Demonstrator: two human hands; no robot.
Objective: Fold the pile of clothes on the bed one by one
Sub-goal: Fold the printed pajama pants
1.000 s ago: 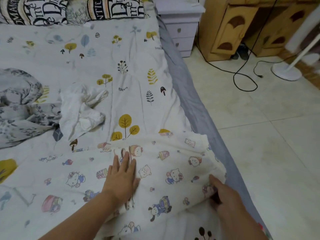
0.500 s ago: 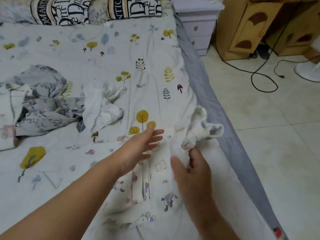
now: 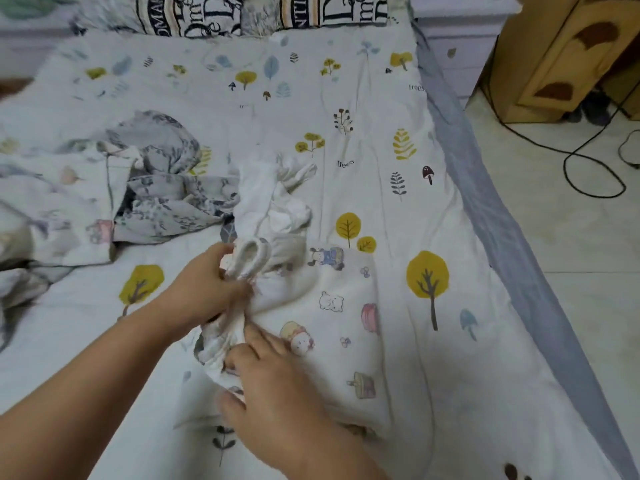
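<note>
A white garment with cartoon prints (image 3: 332, 327) lies on the bed in front of me, folded over on its left side. My left hand (image 3: 204, 285) grips its bunched cuff end near the top of the fold. My right hand (image 3: 273, 386) rests on the garment's lower left edge, fingers curled into the cloth. Behind them a crumpled plain white garment (image 3: 273, 199) lies loose. Left of it sits a grey floral garment (image 3: 162, 188), with more patterned clothes (image 3: 52, 209) piled at the far left.
The bedsheet (image 3: 433, 209) is white with yellow trees and leaves. Lettered pillows (image 3: 263, 12) lie at the head. The grey mattress edge (image 3: 491, 209) runs down the right, with tiled floor, a black cable (image 3: 588, 168) and wooden furniture (image 3: 561, 57) beyond.
My right hand has swung the garment's end over from the right side to the left. My left hand, which was open above the cloth, now grips that bunched end. The view has shifted left.
</note>
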